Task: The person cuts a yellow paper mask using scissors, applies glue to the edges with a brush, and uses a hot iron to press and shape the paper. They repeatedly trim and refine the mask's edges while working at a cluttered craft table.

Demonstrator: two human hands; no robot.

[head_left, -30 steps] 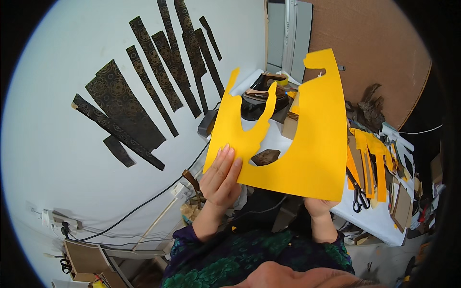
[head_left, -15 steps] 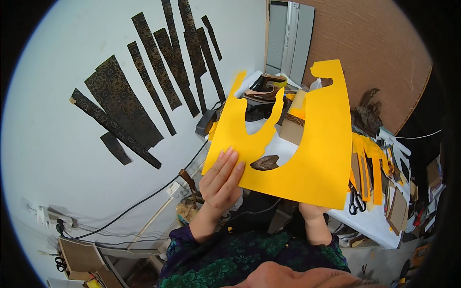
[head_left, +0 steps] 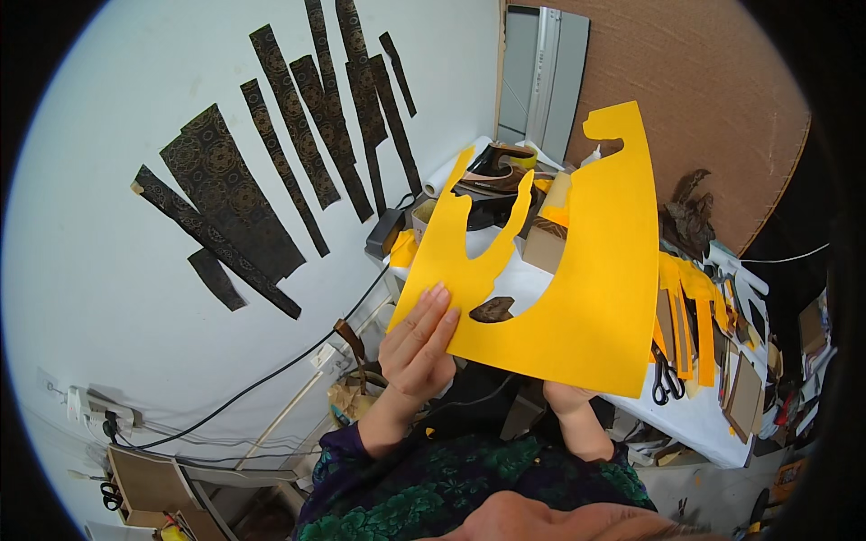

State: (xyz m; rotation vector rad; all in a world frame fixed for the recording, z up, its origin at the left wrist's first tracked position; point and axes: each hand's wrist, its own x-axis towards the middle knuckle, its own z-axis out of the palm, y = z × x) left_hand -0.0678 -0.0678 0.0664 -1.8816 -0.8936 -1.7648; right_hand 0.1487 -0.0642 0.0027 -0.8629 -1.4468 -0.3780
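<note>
A yellow sheet [head_left: 577, 316] with a large curved opening cut into it is raised in front of me. A thin, pointed strip stands up within its left half. My left hand [head_left: 417, 347] grips the lower left part, fingers lying on top and the thumb out of sight beneath. Behind the lower edge is my right hand [head_left: 566, 395], its fingers hidden by the sheet. Through the opening I see part of a brown, leaf-like piece [head_left: 492, 310] and the white table [head_left: 528, 287].
An iron [head_left: 501, 162] and a small box [head_left: 544, 243] stand on the table beyond the sheet. Black-handled scissors [head_left: 667, 377] lie at right, beside yellow strips [head_left: 705, 338] and cardboard pieces [head_left: 745, 397]. Dark patterned strips [head_left: 225, 180] hang on the left wall.
The yellow sheet has tilted slightly, and its left tip now sits a little lower and further right. My left hand has shifted slightly right and down; my right hand has moved left.
</note>
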